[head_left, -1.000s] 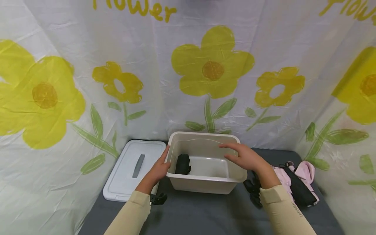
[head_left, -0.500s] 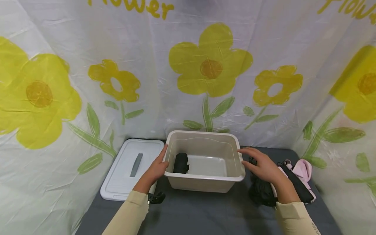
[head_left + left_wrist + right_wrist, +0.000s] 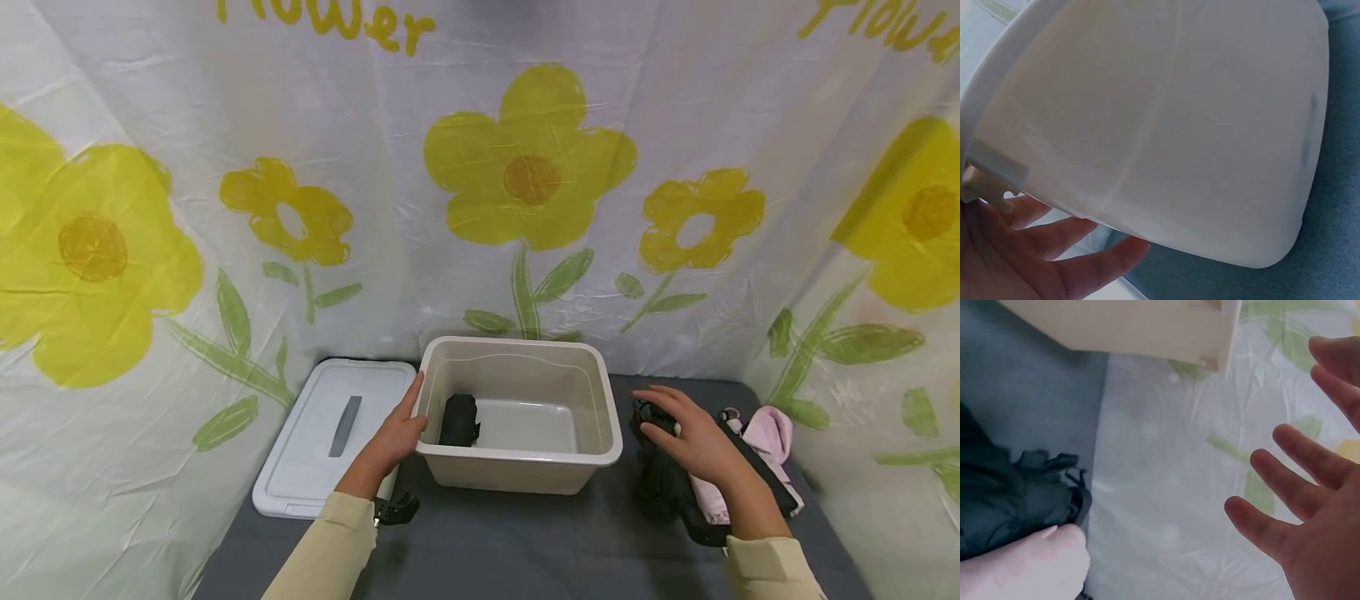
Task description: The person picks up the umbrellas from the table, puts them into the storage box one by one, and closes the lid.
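My left hand (image 3: 393, 437) rests at the left rim of a beige plastic bin (image 3: 517, 473), index finger stretched along the side. In the left wrist view, several fairly straight fingers (image 3: 1094, 265) touch the bin's outer wall. A black rolled bundle (image 3: 459, 421) lies inside the bin at the left. Right of the bin, my right hand (image 3: 693, 437) hovers over a pile of black fabric (image 3: 656, 483) and pink cloth (image 3: 708, 500). Its fingers are spread and hold nothing in the right wrist view, where the black fabric shows straps.
A white lid (image 3: 315, 458) with a grey handle (image 3: 345, 427) lies left of the bin. More pink cloth (image 3: 768, 433) sits at the far right of the dark grey tabletop (image 3: 510, 542). A white curtain with yellow flowers (image 3: 397, 275) hangs close behind.
My right hand has moved right, from above the bin past its right rim to over the black and pink pile. The left hand stays at the rim.
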Demonstrator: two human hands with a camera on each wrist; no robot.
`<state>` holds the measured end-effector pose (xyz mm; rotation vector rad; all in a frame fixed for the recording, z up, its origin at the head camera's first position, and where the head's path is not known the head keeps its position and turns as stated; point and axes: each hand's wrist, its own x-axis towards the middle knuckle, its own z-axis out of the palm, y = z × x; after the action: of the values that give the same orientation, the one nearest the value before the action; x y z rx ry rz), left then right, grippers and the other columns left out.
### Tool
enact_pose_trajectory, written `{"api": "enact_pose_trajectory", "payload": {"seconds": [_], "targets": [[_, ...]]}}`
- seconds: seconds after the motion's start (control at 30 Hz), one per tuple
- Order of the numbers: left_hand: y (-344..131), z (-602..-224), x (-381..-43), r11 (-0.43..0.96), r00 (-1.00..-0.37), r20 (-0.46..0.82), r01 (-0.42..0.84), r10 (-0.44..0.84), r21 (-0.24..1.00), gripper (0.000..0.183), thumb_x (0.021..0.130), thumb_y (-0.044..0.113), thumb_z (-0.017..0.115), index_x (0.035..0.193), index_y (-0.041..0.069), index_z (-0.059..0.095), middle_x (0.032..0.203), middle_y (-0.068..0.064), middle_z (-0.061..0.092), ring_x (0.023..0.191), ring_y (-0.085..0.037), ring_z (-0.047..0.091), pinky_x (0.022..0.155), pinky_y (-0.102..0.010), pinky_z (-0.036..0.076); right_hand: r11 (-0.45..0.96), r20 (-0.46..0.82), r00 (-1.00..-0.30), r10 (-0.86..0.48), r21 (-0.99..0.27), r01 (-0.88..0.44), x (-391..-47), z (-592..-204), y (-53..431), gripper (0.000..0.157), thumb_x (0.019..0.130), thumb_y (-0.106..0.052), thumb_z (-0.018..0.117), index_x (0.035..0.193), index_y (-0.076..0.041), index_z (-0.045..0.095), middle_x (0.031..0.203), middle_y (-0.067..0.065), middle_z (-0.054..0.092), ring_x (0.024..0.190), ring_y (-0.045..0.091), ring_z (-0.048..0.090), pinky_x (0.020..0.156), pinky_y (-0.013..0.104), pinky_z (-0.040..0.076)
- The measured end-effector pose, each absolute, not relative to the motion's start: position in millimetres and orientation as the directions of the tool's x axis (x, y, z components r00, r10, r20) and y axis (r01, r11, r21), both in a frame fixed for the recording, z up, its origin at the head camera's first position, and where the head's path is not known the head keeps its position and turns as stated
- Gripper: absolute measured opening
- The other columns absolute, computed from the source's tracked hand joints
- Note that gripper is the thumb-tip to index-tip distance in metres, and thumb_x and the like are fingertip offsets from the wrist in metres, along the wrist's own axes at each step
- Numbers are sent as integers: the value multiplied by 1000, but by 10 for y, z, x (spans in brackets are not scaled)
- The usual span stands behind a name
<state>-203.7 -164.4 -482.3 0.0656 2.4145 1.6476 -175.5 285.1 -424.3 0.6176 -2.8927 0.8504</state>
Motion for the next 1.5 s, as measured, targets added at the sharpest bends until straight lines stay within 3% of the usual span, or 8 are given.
{"api": "enact_pose_trajectory", "payload": {"seconds": [0.53, 0.8, 1.5], "targets": [[-1652, -4877, -2057, 385, -979, -136, -68, 153, 920, 79, 91, 3, 36, 157, 29, 2, 164, -13, 5, 148, -37, 12, 111, -64, 22, 838, 148, -950, -274, -448, -312, -1668, -4441, 3100, 58, 93, -31, 62, 144, -9, 43, 144, 30, 36, 124, 54, 43, 90, 70, 38], [-1662, -4911, -2077, 385, -978, -138, -68, 156, 920, 81, 90, 2, 35, 157, 31, 0, 164, -12, 6, 147, -37, 15, 109, -65, 24, 843, 116, -968, -224, -475, -252, -1648, -4573, 3196, 67, 91, -31, 65, 147, -9, 37, 145, 33, 32, 128, 55, 37, 93, 72, 34], [-1670, -4876, -2043, 379, -977, -143, -73, 160, 923, 80, 90, 3, 35, 157, 30, 1, 164, -11, 6, 148, -38, 15, 109, -66, 24, 893, 116, -974, -196, -390, -226, -1607, -4930, 3395, 62, 83, -27, 71, 135, -4, 49, 135, 42, 40, 123, 60, 38, 85, 73, 37]]}}
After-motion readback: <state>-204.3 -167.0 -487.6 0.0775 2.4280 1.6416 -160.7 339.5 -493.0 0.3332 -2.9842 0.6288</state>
